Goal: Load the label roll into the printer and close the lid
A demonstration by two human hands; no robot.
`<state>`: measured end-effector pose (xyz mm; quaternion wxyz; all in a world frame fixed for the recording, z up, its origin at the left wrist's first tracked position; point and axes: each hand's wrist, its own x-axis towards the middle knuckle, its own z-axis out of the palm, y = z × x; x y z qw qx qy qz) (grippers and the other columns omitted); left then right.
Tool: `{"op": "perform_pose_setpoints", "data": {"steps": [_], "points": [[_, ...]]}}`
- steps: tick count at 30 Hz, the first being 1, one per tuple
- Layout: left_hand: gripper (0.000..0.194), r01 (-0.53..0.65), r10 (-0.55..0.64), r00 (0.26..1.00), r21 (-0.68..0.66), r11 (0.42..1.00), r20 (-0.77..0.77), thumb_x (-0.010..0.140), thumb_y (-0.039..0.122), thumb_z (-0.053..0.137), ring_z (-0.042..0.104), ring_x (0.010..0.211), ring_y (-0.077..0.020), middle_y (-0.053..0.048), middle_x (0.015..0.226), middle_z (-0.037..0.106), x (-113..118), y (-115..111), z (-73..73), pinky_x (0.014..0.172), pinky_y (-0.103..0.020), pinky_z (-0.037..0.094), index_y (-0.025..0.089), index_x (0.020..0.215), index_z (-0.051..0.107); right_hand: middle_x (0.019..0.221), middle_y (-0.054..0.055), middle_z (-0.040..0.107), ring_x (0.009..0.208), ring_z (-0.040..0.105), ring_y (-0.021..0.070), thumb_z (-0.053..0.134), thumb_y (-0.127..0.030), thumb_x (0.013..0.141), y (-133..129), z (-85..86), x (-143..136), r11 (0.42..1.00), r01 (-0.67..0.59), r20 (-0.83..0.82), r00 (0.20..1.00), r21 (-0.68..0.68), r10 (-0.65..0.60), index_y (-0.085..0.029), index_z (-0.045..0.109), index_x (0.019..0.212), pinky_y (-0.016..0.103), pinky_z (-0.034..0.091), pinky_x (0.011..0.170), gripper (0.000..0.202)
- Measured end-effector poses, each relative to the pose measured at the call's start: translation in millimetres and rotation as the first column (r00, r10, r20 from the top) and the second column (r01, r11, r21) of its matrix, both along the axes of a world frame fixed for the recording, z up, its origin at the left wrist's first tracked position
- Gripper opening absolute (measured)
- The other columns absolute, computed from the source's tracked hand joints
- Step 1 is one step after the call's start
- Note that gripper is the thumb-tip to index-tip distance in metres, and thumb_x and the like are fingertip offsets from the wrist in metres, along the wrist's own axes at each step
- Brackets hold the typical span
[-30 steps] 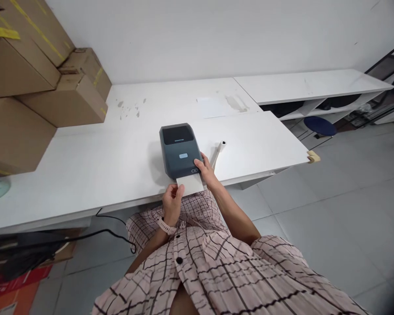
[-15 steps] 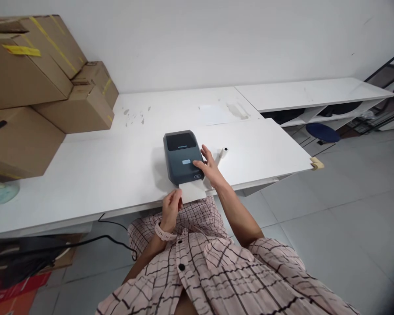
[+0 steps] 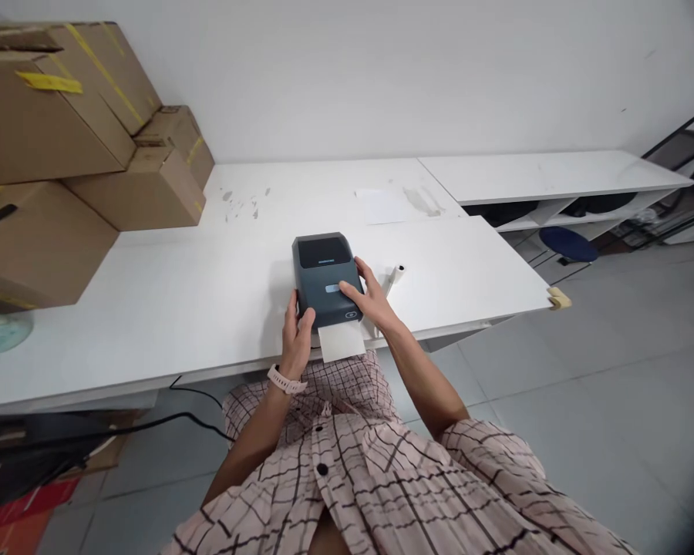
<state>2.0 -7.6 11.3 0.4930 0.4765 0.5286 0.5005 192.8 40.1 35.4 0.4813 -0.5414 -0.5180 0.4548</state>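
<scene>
A dark grey label printer (image 3: pixel 322 270) lies near the front edge of the white table, with a blank white label (image 3: pixel 342 341) sticking out of its front. My left hand (image 3: pixel 296 339) is at its lower left side, thumb on the top edge and fingers along the side. On the other side, my right hand (image 3: pixel 373 301) grips the printer's right edge, its thumb resting by the light button on top. Some of the right fingers are hidden behind the casing. A small white paper roll (image 3: pixel 397 273) lies just right of the printer.
Cardboard boxes (image 3: pixel 150 181) are stacked on the table (image 3: pixel 220 270) at the left. A white sheet (image 3: pixel 382 206) lies farther back. To the right are a blue stool (image 3: pixel 567 243) and a beige piece (image 3: pixel 559 298) on the table corner. A black cable (image 3: pixel 179 417) hangs below the table.
My left hand has let go of the label and moved up to the printer's left side. My right hand stays on the right side of the printer.
</scene>
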Motion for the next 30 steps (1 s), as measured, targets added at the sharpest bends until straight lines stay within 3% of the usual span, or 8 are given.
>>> {"op": "perform_pose_setpoints", "data": {"steps": [6,12,16,19,22,26,30], "points": [[0.074,-0.036,0.038,0.999,0.074,0.997,-0.033,0.097,0.067,0.044,0.024,0.159,-0.028,-0.006,0.171,0.029,0,0,-7.6,0.129,-0.045,0.026,0.027,0.159,0.039,0.159,0.006,0.051,0.15,0.043,0.0244,0.054,-0.075,0.09,-28,-7.2,8,0.996,0.082,-0.158,0.984,0.018,-0.078,-0.028,0.056,0.146,0.044,0.029,0.128,0.073],[0.069,-0.085,0.088,0.996,0.119,0.989,-0.018,0.099,0.064,0.043,0.02,0.16,-0.0307,-0.009,0.17,0.032,-3,4,-4.1,0.13,-0.043,0.025,0.02,0.15,0.053,0.157,0.007,0.054,0.15,0.043,0.0251,0.044,-0.08,0.092,-30,-2.8,5,0.998,0.061,-0.271,0.961,0.027,-0.052,-0.025,0.05,0.15,0.049,0.027,0.129,0.08],[0.065,-0.057,0.055,0.998,0.2,0.978,0.015,0.101,0.061,0.041,0.019,0.16,-0.031,-0.006,0.171,0.029,-3,11,14.1,0.13,-0.042,0.025,0.022,0.151,0.052,0.159,0.006,0.051,0.15,0.043,0.0262,0.041,-0.079,0.093,-22,8.1,8,0.994,0.05,-0.263,0.964,0.093,-0.024,-0.027,0.049,0.151,0.051,0.026,0.129,0.078],[0.061,-0.032,0.019,0.999,0.298,0.954,0.046,0.102,0.059,0.039,0.027,0.158,-0.0269,-0.005,0.168,0.036,-3,29,33.6,0.129,-0.041,0.026,0.025,0.151,0.051,0.163,0.002,0.045,0.155,0.035,0.024,0.039,-0.079,0.095,-7,23.6,11,0.979,0.042,-0.183,0.983,0.201,-0.004,-0.032,0.048,0.152,0.049,0.021,0.131,0.074],[0.052,-0.079,0.074,0.997,0.306,0.949,0.029,0.099,0.049,0.049,0.046,0.147,-0.0265,-0.01,0.155,0.054,-6,56,43.2,0.122,-0.043,0.036,0.023,0.145,0.056,0.169,-0.004,0.034,0.159,0.024,0.0235,0.039,-0.08,0.093,19,41.2,8,0.966,0.024,-0.07,0.998,0.256,-0.006,-0.038,0.039,0.157,0.049,0.018,0.131,0.076],[0.053,-0.207,0.234,0.952,0.148,0.967,-0.198,0.08,0.033,0.067,0.066,0.108,-0.0252,-0.011,0.111,0.07,-11,92,28.6,0.098,-0.04,0.051,0.016,0.13,0.065,0.172,-0.003,0.025,0.161,0.018,0.0288,0.036,-0.09,0.086,65,58.7,0,0.96,0.041,0.064,0.996,0.276,-0.061,-0.038,0.02,0.163,0.055,0.015,0.13,0.094],[0.064,-0.12,0.114,0.924,0.005,0.993,-0.365,0.07,0.027,0.07,0.065,0.08,-0.0219,0.001,0.076,0.061,-15,109,8.9,0.08,-0.035,0.051,0.016,0.132,0.062,0.169,0.004,0.031,0.159,0.022,0.0328,0.038,-0.093,0.082,114,70.7,-6,0.955,0.065,0.116,0.988,0.289,-0.102,-0.03,0.014,0.165,0.055,0.016,0.129,0.106]]}}
